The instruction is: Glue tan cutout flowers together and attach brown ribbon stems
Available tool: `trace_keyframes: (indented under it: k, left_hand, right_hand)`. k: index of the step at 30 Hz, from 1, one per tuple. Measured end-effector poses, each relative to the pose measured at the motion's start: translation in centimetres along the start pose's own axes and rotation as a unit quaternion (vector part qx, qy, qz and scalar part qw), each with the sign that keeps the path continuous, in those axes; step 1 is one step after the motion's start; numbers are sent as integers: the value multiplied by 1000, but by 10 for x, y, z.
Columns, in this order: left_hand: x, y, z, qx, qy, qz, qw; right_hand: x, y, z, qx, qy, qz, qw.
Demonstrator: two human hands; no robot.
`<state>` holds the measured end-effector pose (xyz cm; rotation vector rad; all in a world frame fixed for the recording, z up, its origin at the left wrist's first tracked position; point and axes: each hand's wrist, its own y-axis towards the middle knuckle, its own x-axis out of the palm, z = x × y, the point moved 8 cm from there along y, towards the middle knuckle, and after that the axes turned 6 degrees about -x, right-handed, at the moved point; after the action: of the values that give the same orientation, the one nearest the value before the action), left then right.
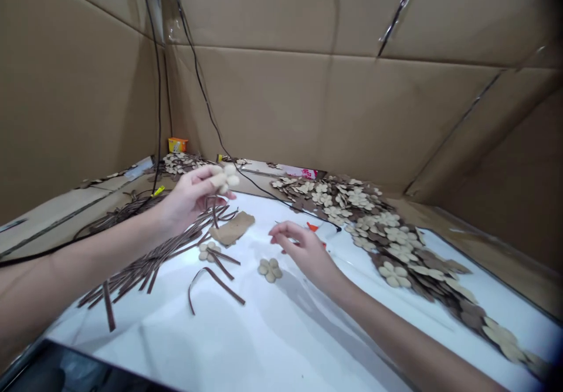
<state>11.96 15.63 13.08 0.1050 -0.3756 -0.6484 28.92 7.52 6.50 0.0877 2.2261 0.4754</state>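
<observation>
Strips [153,257] heap beneath my left forearm, and flowers [398,237] bank up along the right of the table [229,351]. My left hand [189,201] pinches a pale flower [229,179], raised behind a brown scrap [233,229]. My right hand [308,254] curls, fingers near thumb, gripping anything or not I can't tell; it partly hides something orange [312,227]. A cable [212,118] drops behind both hands.
</observation>
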Motion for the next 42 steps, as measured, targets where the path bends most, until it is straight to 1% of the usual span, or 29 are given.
trace_keyframes:
  k: [1, 3, 5, 8, 11, 13, 16, 18, 21, 24, 28, 32, 35, 38, 41, 42]
  left_hand:
    - [-11, 6, 5, 18, 4, 23, 1000]
    - [-32, 12, 4, 30, 9, 63, 998]
    - [-51, 14, -10, 0, 0, 101, 995]
    - [-69, 7, -34, -25, 0, 119, 993]
    - [-79, -1, -50, -44, -6, 126, 991]
    - [-81, -5, -56, -58, -13, 127, 990]
    - [-81, -8, -58, -75, -24, 124, 989]
    - [-79, -9, -58, -80, -28, 118, 989]
    - [-79, -9, -57, -71, -31, 113, 991]
    - [-83, -10, -58, -63, -33, 123, 990]
    - [-88, -10, -64, -69, -28, 130, 989]
    - [-82, -11, -66, -74, -23, 109, 991]
    - [-72, -14, -66, -78, -22, 88, 993]
    - [-60, -17, -66, -78, -8, 54, 995]
    - [-47, -22, -67, -81, 56, 12, 995]
    - [-41, -24, -68, -83, 85, -5, 993]
  right_hand:
    - [6, 14, -4, -19, -20, -10, 1000]
    - [19, 43, -13, -62, -63, -32, 996]
    - [36, 73, -24, -123, -115, -70, 983]
    - [63, 109, -31, -197, -189, -143, 951]
    - [84, 135, -27, -219, -247, -199, 923]
    - [95, 145, -23, -219, -272, -228, 909]
    - [105, 152, -21, -211, -293, -248, 899]
    - [105, 154, -23, -205, -297, -250, 898]
    - [97, 159, -30, -207, -277, -244, 906]
    - [80, 166, -36, -207, -234, -222, 924]
    - [46, 176, -43, -191, -154, -169, 955]
    - [7, 175, -47, -169, -78, -103, 977]
    - [-15, 159, -50, -162, -41, -84, 982]
    - [-35, 130, -53, -150, -18, -70, 986]
    - [-54, 95, -49, -97, 37, -34, 994]
    - [-56, 82, -49, -87, 69, -34, 993]
